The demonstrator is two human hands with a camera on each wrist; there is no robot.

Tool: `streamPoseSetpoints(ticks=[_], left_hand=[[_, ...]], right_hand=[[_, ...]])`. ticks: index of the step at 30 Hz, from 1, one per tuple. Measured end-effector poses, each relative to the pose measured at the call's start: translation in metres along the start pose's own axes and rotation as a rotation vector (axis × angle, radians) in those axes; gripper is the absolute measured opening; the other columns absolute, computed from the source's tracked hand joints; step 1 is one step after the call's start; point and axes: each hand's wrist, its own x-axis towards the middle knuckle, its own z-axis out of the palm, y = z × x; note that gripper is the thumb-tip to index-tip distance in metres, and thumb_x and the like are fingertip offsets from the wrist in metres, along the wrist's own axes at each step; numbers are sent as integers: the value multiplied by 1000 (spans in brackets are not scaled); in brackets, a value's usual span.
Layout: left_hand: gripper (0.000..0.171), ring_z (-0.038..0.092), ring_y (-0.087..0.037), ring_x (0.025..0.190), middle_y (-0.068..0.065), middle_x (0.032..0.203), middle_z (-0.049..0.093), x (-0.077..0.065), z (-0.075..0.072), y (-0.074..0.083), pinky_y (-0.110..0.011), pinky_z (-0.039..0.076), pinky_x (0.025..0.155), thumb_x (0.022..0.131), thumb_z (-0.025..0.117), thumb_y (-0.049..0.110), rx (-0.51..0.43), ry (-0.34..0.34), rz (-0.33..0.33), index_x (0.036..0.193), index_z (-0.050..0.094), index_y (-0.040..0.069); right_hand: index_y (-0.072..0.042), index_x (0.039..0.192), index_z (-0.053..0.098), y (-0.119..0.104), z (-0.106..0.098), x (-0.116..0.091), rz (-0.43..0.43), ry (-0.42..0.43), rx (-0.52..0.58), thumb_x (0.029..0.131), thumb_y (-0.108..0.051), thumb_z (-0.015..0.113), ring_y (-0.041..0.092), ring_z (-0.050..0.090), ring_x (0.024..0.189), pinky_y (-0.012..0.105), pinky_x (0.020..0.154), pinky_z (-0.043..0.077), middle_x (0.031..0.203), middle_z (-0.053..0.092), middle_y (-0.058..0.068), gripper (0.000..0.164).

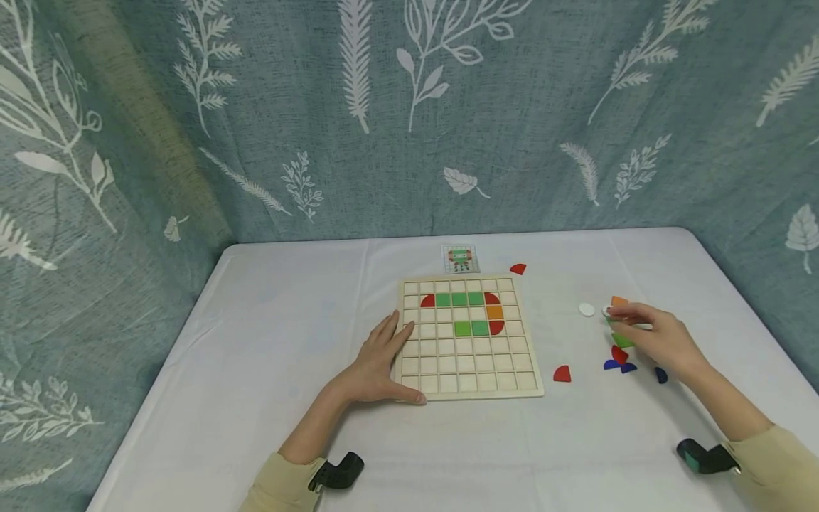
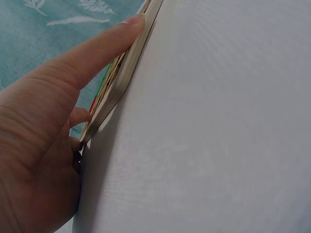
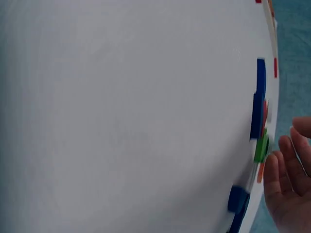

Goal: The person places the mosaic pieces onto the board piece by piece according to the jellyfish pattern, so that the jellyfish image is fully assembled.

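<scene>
On the table lies a wooden grid board [image 1: 467, 364] with green squares [image 1: 459, 299], an orange square [image 1: 495, 312] and red quarter-round pieces [image 1: 495, 327] in its cells. My left hand [image 1: 382, 363] rests along the board's left side, fingers spread, thumb at the near corner; the left wrist view shows that thumb [image 2: 107, 53] against the wooden edge. To the right of the board, my right hand [image 1: 659, 338] is over a cluster of loose pieces. Its thumb and forefinger pinch a small white round piece [image 1: 606, 311], mostly covered by the fingertips.
Behind the board lies a picture card [image 1: 460, 259] with a figure on a grid. Loose red pieces [image 1: 561, 374] lie near the board. Another white disc [image 1: 586, 310], an orange piece [image 1: 619, 301], a green piece [image 1: 622, 340] and blue pieces [image 1: 628, 368] lie around the right hand.
</scene>
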Motion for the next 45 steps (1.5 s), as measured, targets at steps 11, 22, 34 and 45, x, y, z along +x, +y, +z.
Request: streamPoseSetpoints(ticks=[11,22,34,45], left_hand=[[123,-7,-33,147,-17,162,-5,0,0,0,-63,9,112,65,88,49,-5,5,3,157,16,9],[123,-7,-34,147,-17,162,-5,0,0,0,-63,10,112,65,88,50,-5,5,5,157,17,8],[123,-7,-35,147,-18,162,-4,-1,-1,1,-63,11,112,65,88,49,1,11,10,157,17,8],[122,-7,-35,147,-18,162,-5,-1,-1,2,-63,10,112,64,88,50,-4,11,10,157,19,9]], right_hand=[[6,124,59,9,-6,8,-22,11,-102,94,-16,63,44,56,101,43,72,54,112,60,30,37],[9,127,53,5,-6,16,0,-14,-113,91,-23,68,35,57,92,30,65,47,106,62,26,50],[6,122,57,5,1,17,-47,24,-125,89,-18,72,28,55,85,24,62,46,97,64,17,43],[0,119,63,-8,8,14,-118,26,-89,89,-25,73,29,59,91,19,63,48,101,67,15,40]])
